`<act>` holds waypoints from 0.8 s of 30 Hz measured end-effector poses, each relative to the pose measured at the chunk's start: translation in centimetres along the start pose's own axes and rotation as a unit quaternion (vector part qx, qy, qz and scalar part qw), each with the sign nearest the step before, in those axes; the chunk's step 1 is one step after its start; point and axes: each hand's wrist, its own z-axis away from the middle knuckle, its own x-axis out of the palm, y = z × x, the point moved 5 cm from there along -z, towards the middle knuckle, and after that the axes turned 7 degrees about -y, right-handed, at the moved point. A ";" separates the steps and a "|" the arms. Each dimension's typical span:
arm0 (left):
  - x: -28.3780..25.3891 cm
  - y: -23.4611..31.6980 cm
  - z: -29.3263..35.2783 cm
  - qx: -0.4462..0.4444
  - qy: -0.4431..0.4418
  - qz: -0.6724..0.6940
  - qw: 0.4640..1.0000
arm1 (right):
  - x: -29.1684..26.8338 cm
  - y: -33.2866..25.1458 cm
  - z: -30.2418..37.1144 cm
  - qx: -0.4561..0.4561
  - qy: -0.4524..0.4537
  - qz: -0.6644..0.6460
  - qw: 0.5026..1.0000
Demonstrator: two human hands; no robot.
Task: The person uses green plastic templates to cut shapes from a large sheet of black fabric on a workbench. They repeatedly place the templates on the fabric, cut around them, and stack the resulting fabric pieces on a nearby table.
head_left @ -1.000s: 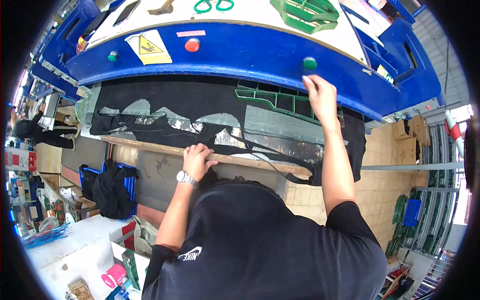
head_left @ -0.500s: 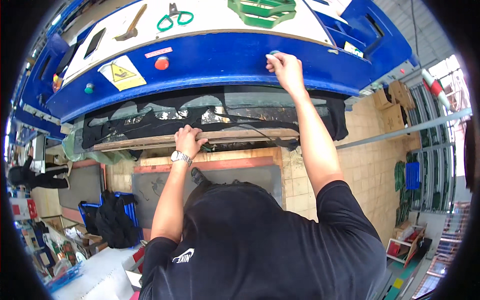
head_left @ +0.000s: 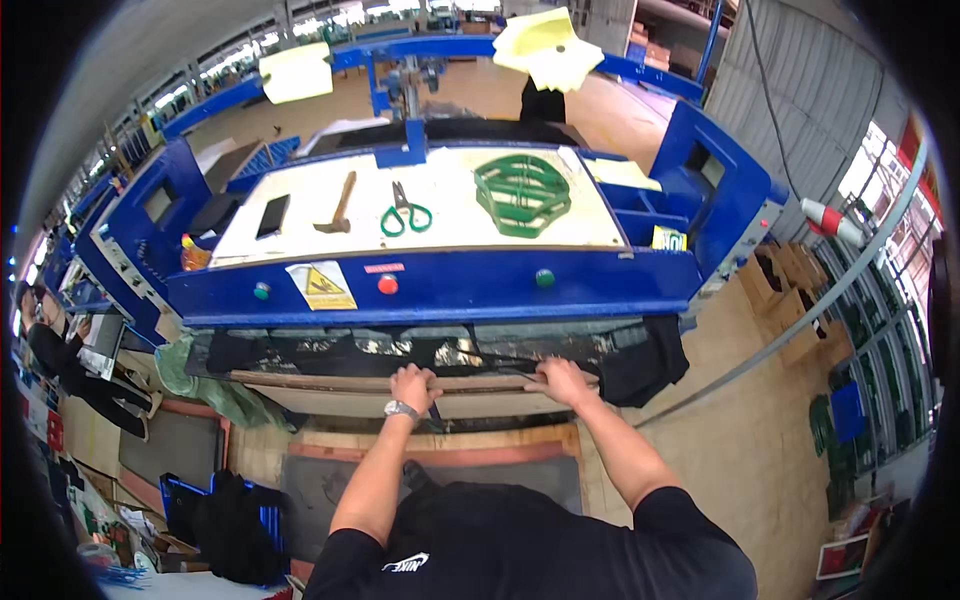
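Along the front of the blue press lies a long wooden board (head_left: pixel 330 395), with black fabric (head_left: pixel 642 365) spread behind and over it. My left hand (head_left: pixel 412 388), wearing a metal watch, has its fingers curled over the board's front edge. To its right, my right hand (head_left: pixel 562 381) grips the same edge, its fingertips by a thin black strip of fabric. Some fingertips of both hands are hard to make out. Above the hands runs the blue beam (head_left: pixel 450 285), carrying a red button (head_left: pixel 388 285) and two green ones, one being the right green button (head_left: pixel 544 278).
On the white press top lie a phone (head_left: pixel 273 216), a hammer (head_left: pixel 340 205), green-handled scissors (head_left: pixel 406 212) and a green cutting die (head_left: pixel 522 196). Blue crates with black fabric (head_left: pixel 235 525) stand at lower left. Cardboard boxes (head_left: pixel 795 285) sit right. Another person (head_left: pixel 75 360) works far left.
My right hand has come down from the right green button to the board's edge. My left hand stays on the board. The view has tilted up, showing more of the press top.
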 end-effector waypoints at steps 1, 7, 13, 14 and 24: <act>-0.3 0.2 0.0 -0.003 -0.008 0.000 1.000 | 0.5 0.3 0.3 0.001 0.013 -0.003 1.000; -1.0 0.1 0.3 -0.008 -0.041 0.012 0.999 | 1.4 -1.0 0.8 0.093 0.024 -0.005 0.995; -1.1 0.4 -0.5 -0.037 -0.090 0.019 0.995 | 1.0 -1.2 0.6 0.110 0.020 -0.002 0.994; -1.1 0.6 -0.5 -0.038 -0.092 0.017 0.995 | 1.0 -1.0 0.5 0.113 0.020 0.002 0.993; -0.4 0.7 0.9 0.008 -0.121 -0.005 0.993 | 2.1 0.9 1.7 -0.016 0.077 -0.019 0.997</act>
